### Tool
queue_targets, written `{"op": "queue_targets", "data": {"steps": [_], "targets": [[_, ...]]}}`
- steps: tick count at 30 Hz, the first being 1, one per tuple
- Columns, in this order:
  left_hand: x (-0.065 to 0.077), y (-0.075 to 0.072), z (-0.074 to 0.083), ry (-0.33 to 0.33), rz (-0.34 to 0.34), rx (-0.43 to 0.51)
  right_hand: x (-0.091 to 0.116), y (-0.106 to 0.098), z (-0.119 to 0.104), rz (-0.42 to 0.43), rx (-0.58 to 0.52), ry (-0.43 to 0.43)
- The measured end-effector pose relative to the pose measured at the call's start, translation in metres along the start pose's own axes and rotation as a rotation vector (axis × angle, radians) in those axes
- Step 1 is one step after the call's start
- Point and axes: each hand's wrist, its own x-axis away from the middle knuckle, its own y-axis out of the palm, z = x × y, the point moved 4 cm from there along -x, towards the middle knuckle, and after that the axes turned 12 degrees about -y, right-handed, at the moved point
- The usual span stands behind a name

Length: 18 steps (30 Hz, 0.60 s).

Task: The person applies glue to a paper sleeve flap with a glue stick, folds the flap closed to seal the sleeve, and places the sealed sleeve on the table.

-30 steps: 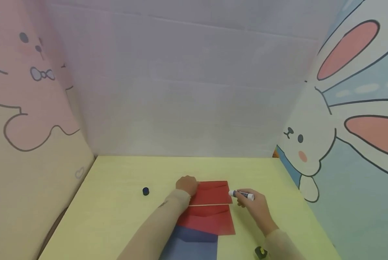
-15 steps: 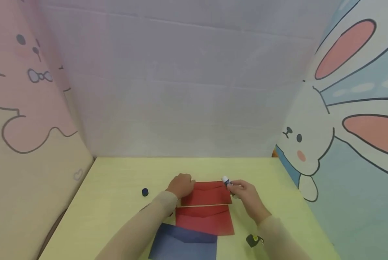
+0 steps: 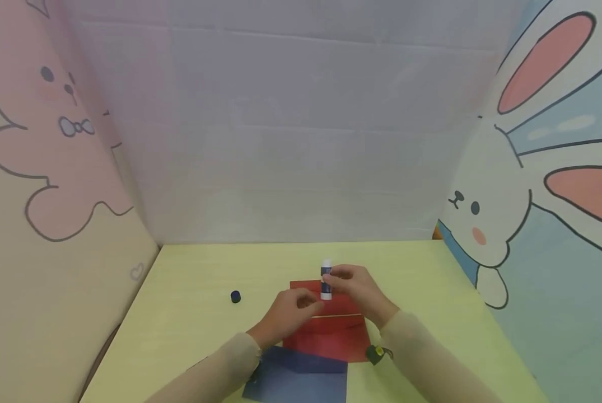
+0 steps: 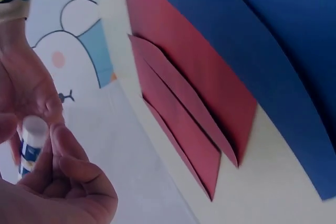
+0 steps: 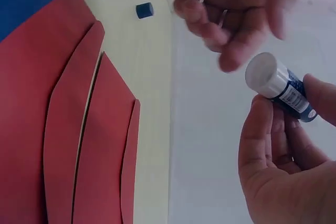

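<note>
My right hand (image 3: pixel 358 285) holds a glue stick (image 3: pixel 326 289) upright between thumb and fingers, above the red envelopes. In the right wrist view, the white end of the glue stick (image 5: pixel 289 90) faces my left hand (image 5: pixel 236 17), which is blurred and apart from it. My left hand (image 3: pixel 288 313) has loosely bent fingers and sits just below and left of the stick in the head view. Underneath lie an upper red envelope (image 3: pixel 345 305) and a lower red envelope (image 3: pixel 326 346), flaps slightly raised. A blue envelope (image 3: pixel 301 383) lies nearest my body.
A small dark blue cap (image 3: pixel 236 296) stands on the pale yellow table (image 3: pixel 195 330), left of the envelopes. A white back panel (image 3: pixel 280 168) and side panels with animal drawings enclose the table. A dark strapped device (image 3: pixel 374 354) hangs at my right wrist.
My right hand has brought the glue stick leftward over the envelopes and turned it upright. The left hand has lifted off the upper red envelope's left side and moved right, toward the stick.
</note>
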Motion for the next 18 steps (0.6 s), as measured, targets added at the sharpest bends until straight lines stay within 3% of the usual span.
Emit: {"op": "queue_targets", "data": {"steps": [3,12,18], "targets": [[0.007,0.001,0.001,-0.018,0.034,0.064,-0.004,0.011,-0.003,-0.009,0.045,-0.014],[-0.004,0.001,-0.001,-0.035,0.173,0.158,-0.014,0.022,0.000,0.037,0.049,-0.020],[-0.005,0.001,-0.006,-0.075,0.212,0.173,-0.013,0.028,0.002,0.046,0.052,-0.034]]}}
